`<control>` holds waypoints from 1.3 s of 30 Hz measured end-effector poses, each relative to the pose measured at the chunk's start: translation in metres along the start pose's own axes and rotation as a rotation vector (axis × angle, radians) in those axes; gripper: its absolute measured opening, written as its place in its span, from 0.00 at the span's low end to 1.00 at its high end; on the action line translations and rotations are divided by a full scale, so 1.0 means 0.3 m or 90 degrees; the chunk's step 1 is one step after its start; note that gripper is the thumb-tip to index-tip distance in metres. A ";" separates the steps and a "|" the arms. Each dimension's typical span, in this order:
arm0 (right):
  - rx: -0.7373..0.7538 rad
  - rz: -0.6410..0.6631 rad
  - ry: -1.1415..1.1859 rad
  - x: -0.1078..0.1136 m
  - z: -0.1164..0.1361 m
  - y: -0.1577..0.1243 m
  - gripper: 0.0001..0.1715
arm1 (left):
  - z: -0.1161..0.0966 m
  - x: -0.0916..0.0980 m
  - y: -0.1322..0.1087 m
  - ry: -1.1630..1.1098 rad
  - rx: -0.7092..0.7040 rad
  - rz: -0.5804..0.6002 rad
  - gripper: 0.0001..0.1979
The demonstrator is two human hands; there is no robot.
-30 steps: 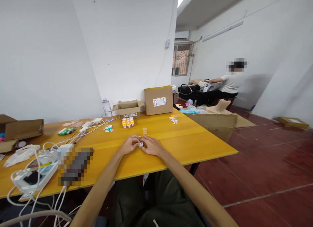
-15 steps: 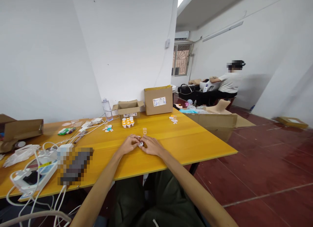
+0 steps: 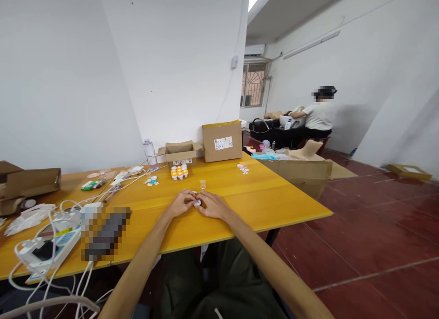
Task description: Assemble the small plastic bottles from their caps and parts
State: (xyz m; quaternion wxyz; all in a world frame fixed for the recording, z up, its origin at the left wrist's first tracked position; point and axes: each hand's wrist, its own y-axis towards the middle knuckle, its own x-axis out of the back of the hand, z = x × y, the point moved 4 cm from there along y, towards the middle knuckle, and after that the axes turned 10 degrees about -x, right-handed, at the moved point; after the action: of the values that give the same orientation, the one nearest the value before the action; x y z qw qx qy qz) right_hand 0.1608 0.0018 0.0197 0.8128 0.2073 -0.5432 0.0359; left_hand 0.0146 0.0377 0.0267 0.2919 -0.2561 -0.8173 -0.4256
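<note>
My left hand (image 3: 179, 203) and my right hand (image 3: 213, 204) rest together on the yellow table (image 3: 260, 200), fingertips pinched round a small white piece (image 3: 197, 202) held between them. Just beyond them stands a small clear vial (image 3: 203, 184). Farther back sits a cluster of orange-and-white small bottles (image 3: 179, 171) in front of an open cardboard box (image 3: 180, 153).
A taller closed carton (image 3: 222, 140), a water bottle (image 3: 150, 153), scattered small white parts (image 3: 243, 168), a power strip with white cables (image 3: 48, 239) and a brown box (image 3: 30, 181) lie on the table. A large open carton (image 3: 305, 170) stands on the red floor; another person (image 3: 317, 117) sits at the back.
My hands stay in place on the small piece. The person at the back has leaned slightly to the left.
</note>
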 end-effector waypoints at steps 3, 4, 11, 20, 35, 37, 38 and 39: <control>-0.008 0.002 -0.002 -0.004 -0.001 0.001 0.12 | -0.005 0.002 0.000 0.001 0.000 0.002 0.08; -0.013 0.005 -0.001 -0.005 -0.001 0.001 0.12 | -0.006 0.002 -0.001 0.002 0.001 0.001 0.08; -0.019 0.013 0.001 0.007 0.008 -0.003 0.11 | -0.008 0.004 -0.005 0.012 0.013 0.008 0.09; -0.008 0.005 0.004 0.004 0.003 -0.002 0.12 | -0.002 0.003 -0.006 0.010 0.014 0.008 0.08; -0.017 0.034 0.009 0.028 0.020 -0.009 0.11 | -0.017 0.013 -0.004 0.003 0.010 -0.014 0.06; -0.019 0.033 0.006 0.023 0.018 -0.008 0.11 | -0.021 0.013 -0.004 0.002 0.010 -0.015 0.07; -0.017 0.030 0.006 0.021 0.017 -0.007 0.11 | -0.022 0.014 -0.003 0.001 0.010 -0.016 0.07; -0.015 0.025 0.005 0.019 0.016 -0.007 0.11 | -0.024 0.013 -0.003 0.001 0.010 -0.016 0.07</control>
State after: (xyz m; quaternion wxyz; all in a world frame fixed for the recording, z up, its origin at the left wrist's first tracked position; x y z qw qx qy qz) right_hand 0.1595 -0.0028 0.0257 0.8167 0.1867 -0.5440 0.0461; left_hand 0.0129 0.0319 0.0323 0.2887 -0.2430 -0.8237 -0.4232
